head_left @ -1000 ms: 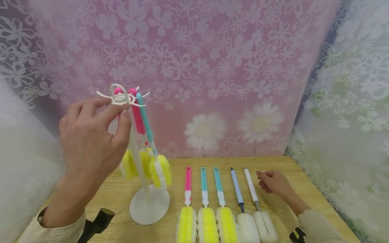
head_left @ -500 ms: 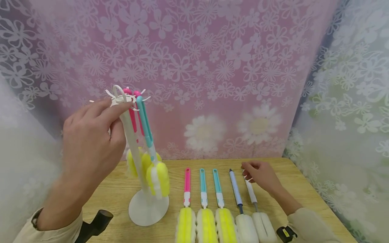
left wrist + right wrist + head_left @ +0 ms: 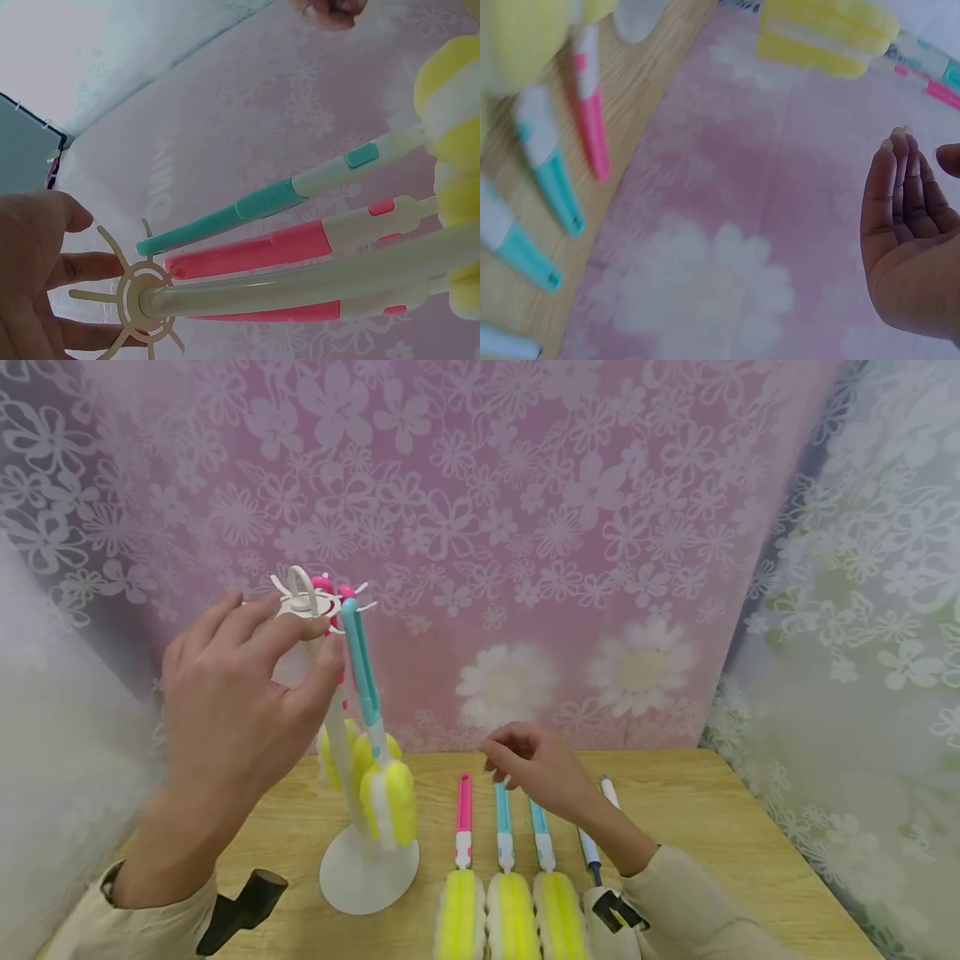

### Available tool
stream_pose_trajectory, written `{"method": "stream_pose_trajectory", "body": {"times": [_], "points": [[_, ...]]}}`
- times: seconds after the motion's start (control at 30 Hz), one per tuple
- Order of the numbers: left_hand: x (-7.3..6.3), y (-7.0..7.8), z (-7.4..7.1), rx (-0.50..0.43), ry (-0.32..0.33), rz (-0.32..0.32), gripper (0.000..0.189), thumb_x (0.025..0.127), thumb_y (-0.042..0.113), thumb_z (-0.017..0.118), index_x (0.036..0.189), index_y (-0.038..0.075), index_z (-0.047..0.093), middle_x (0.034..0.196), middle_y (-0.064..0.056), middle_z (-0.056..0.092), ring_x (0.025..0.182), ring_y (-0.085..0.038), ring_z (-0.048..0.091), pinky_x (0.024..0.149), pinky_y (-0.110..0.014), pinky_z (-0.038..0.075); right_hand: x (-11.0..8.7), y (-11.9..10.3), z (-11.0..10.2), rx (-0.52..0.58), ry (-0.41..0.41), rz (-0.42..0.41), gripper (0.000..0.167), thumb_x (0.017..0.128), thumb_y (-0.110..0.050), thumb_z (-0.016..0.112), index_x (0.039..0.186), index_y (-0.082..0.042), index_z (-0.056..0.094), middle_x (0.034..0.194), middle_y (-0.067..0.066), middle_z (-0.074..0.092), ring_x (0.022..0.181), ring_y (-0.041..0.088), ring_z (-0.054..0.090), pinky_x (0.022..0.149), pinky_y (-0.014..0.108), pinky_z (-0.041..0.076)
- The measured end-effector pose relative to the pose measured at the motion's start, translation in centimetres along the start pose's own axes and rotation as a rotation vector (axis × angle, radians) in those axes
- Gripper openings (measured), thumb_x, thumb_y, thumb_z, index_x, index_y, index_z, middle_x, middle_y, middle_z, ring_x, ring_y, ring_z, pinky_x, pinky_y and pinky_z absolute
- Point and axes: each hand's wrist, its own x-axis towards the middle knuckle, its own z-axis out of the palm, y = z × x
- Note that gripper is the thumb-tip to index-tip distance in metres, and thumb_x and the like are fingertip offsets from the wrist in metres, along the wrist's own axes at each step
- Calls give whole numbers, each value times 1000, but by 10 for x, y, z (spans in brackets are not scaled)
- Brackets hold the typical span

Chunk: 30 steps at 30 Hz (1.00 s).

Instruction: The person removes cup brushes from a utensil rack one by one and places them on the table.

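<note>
My left hand (image 3: 240, 685) is at the top of a white rack, its fingers touching the ring of hooks (image 3: 303, 603). In the left wrist view those fingers reach behind the ring (image 3: 129, 300), with the thumb apart from it. From the hooks hang a turquoise-handled sponge brush (image 3: 362, 660) and two pink-handled ones (image 3: 262, 251), yellow-and-white heads down. My right hand (image 3: 543, 772) is raised over the turquoise handles of brushes lying on the table. In the right wrist view its fingers (image 3: 911, 187) are loosely bent and hold nothing.
Sponge brushes lie in a row: one pink (image 3: 464, 810), two turquoise (image 3: 503, 839), then a blue-handled (image 3: 590, 852) and a white-handled one (image 3: 609, 789), partly hidden by my right arm. The rack's round base (image 3: 367, 889) stands on the wooden table (image 3: 750, 843). A flowered curtain (image 3: 420, 527) hangs behind.
My right hand has moved left from beside the white-handled brush to above the turquoise handles. The hook ring has turned a little under my left hand, shifting the hanging brushes.
</note>
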Motion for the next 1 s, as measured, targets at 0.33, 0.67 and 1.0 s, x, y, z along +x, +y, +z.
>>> {"method": "stream_pose_trajectory", "body": {"times": [0.33,0.67,1.0], "points": [[1,6,8,104,87,57,31,90,36,61,89,8,74,103,-17,68,121,-39,48,97,-57,32,36,-44,60,93,86,-192,34,91,-31,65,121,-18,64,111,-6,64,96,8,60,82,31,51],[1,14,10,212,77,88,31,94,31,51,91,7,70,97,-20,67,112,-43,53,90,-57,38,54,-63,84,180,134,-228,34,85,-32,72,115,-15,67,98,-4,66,88,12,62,77,32,53],[0,12,13,231,105,96,32,94,31,48,87,6,67,99,-21,65,112,-41,53,84,-58,41,56,-62,83,173,166,-255,28,86,-28,72,109,-12,70,91,-5,67,84,11,62,75,32,53]]}}
